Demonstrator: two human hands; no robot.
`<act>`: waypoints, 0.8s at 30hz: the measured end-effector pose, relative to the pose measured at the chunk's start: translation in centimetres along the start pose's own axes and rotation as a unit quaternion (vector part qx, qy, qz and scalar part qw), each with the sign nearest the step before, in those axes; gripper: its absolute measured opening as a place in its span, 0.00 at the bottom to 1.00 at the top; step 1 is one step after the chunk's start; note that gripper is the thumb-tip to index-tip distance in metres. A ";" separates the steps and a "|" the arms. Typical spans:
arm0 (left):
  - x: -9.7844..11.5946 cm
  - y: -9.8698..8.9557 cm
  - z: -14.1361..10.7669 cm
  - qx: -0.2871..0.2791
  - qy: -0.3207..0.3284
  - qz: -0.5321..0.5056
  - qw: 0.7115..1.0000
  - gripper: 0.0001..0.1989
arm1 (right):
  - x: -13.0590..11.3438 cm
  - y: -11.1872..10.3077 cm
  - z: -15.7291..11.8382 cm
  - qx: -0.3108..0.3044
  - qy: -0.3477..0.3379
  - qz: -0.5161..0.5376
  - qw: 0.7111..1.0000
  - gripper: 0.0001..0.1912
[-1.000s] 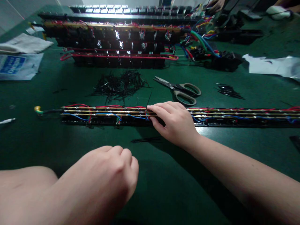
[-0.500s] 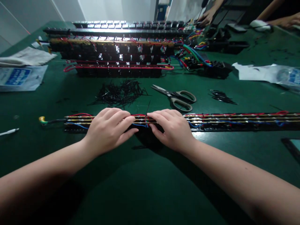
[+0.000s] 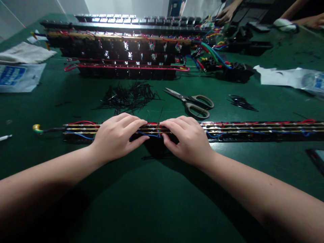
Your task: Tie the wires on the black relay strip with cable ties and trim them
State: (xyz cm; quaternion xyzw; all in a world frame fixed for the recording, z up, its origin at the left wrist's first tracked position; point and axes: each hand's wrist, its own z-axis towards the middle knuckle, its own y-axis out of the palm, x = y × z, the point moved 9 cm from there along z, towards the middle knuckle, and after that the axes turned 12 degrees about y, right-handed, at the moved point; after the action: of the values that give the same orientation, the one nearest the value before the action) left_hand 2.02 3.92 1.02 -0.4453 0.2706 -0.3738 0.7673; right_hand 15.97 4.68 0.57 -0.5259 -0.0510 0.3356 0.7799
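A long black strip assembly (image 3: 263, 132) lies across the table before me, with brass-coloured rods along its top and red and blue wires. My left hand (image 3: 118, 136) is wrapped over it left of the middle, thumb on the near side and fingers over the far side. Close by, my right hand (image 3: 188, 138) grips the same strip, thumb and forefinger at a thin black cable tie (image 3: 161, 114) that stands up from it. The fingertips beyond the strip are hidden. At the left end, a black cable runs to a yellow connector (image 3: 36, 128).
Scissors (image 3: 193, 101) lie behind the strip, between a heap of black cable ties (image 3: 129, 96) and a smaller bunch (image 3: 241, 102). Farther back stand several wired black assemblies (image 3: 118, 50). Plastic bags (image 3: 19, 77) lie at the sides. Another person's hand (image 3: 226, 14) works at the back right.
The view has shifted slightly, so the far assemblies sit higher in the picture. Both hands keep nearly the same hold on the strip.
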 end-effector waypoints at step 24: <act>-0.3 -0.2 -0.1 0.008 -0.037 -0.001 0.999 0.12 | -5.6 1.3 -3.3 -0.116 -0.270 -0.043 0.955 0.09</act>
State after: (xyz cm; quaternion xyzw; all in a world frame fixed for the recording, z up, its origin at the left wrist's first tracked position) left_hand 1.68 4.08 1.16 -0.4528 0.2387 -0.3601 0.7800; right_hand 12.44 -0.87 -0.50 -0.4995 -0.3208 0.4227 0.6848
